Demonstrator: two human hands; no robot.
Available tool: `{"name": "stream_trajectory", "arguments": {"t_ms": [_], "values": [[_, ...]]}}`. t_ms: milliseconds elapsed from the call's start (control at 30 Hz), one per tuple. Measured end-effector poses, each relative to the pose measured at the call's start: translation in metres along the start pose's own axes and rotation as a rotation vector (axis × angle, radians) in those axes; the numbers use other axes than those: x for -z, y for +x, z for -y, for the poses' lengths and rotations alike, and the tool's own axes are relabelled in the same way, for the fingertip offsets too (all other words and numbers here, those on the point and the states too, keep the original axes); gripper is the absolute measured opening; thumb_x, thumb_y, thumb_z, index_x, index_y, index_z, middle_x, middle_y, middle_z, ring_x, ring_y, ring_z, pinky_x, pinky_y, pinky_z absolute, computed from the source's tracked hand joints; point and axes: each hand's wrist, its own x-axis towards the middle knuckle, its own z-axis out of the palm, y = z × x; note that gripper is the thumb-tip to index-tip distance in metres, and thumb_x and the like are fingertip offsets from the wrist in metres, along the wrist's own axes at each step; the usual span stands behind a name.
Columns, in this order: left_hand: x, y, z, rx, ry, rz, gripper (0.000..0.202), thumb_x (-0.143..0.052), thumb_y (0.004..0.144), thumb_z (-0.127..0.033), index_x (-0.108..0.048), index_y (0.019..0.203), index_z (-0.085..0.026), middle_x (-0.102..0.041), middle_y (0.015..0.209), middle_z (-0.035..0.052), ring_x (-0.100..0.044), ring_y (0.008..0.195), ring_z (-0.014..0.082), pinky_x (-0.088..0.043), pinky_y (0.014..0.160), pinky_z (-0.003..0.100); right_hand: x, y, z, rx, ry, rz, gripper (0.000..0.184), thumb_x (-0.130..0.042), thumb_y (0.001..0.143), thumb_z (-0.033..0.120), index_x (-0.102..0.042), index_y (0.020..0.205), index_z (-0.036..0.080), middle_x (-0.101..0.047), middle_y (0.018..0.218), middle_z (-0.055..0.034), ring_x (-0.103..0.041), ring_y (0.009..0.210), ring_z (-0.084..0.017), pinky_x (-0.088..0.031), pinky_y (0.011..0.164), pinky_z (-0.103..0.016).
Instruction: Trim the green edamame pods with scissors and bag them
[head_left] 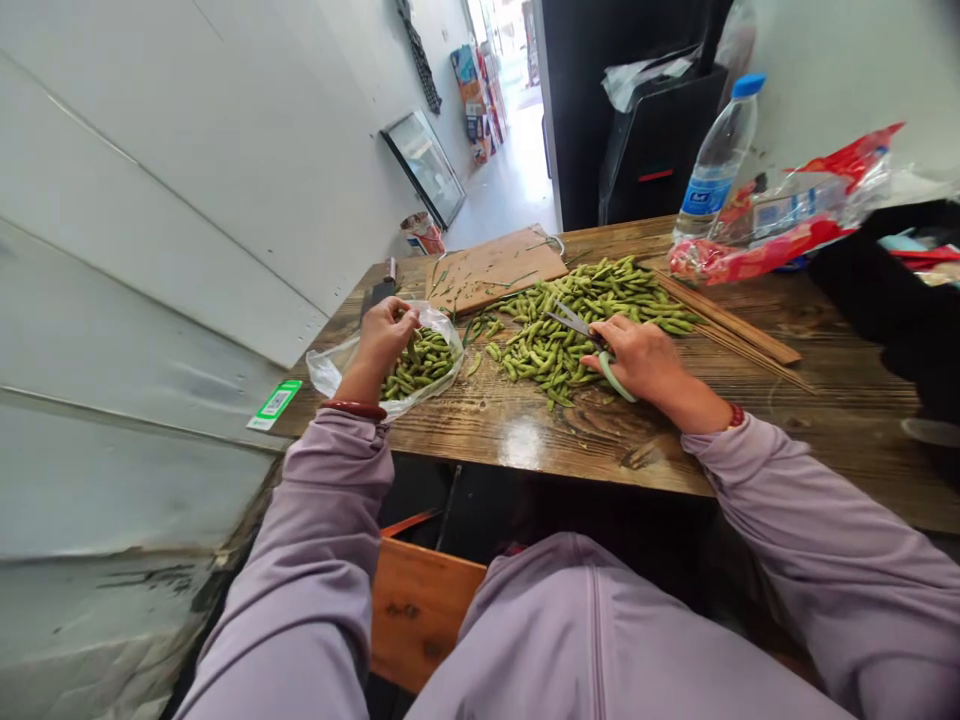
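My right hand (634, 352) grips a pair of scissors (576, 322) with pale green handles, its blades pointing left over a heap of green edamame pods (551, 345). My left hand (388, 330) is closed in a pinch above a white plastic bag (450, 335); what looks like a single edamame pod hangs below its fingertips. More pods (427, 362) lie inside the bag. A few loose pods rest on the wood between bag and heap.
Behind the pods lies a wooden cutting board (495, 268) with green scraps. A dark-bladed knife (382, 285) is beside it. Wooden sticks (731, 320), a water bottle (712, 170) and red plastic packaging (787, 235) occupy the right side. A green-edged card (275, 404) lies at the left edge.
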Motion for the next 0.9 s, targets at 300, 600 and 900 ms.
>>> {"name": "stream_trajectory", "arguments": {"t_ms": [300,600,900], "values": [[-0.007,-0.025,-0.025,-0.21,0.144,0.177,0.027,-0.061,0.084,-0.038,-0.07,0.096,-0.016,-0.073,0.09,0.0076,-0.062,0.075,0.019,-0.045,0.071,0.029,0.003,0.004,-0.004,-0.087,0.02,-0.023,0.042,-0.067,0.091,0.044,-0.066,0.12,0.015,-0.07,0.111,-0.0154,-0.065,0.093,-0.03,-0.041,0.073,-0.038],[-0.101,-0.081,-0.075,-0.605,0.216,0.451,0.015,-0.062,0.088,-0.028,-0.07,0.095,-0.018,-0.067,0.088,0.0068,-0.06,0.075,0.0174,-0.045,0.075,0.03,0.006,0.008,-0.009,-0.172,0.061,-0.075,0.04,-0.065,0.093,0.041,-0.065,0.123,0.014,-0.071,0.112,-0.016,-0.066,0.097,-0.031,-0.044,0.075,-0.038],[-0.151,-0.062,-0.088,-0.486,0.256,0.425,0.021,-0.059,0.09,-0.029,-0.068,0.077,-0.016,-0.066,0.09,0.0111,-0.061,0.085,0.0234,-0.044,0.076,0.035,0.002,0.009,-0.013,-0.187,0.112,-0.075,0.044,-0.072,0.088,0.037,-0.064,0.125,0.016,-0.07,0.116,-0.0137,-0.066,0.091,-0.027,-0.045,0.078,-0.038]]}}
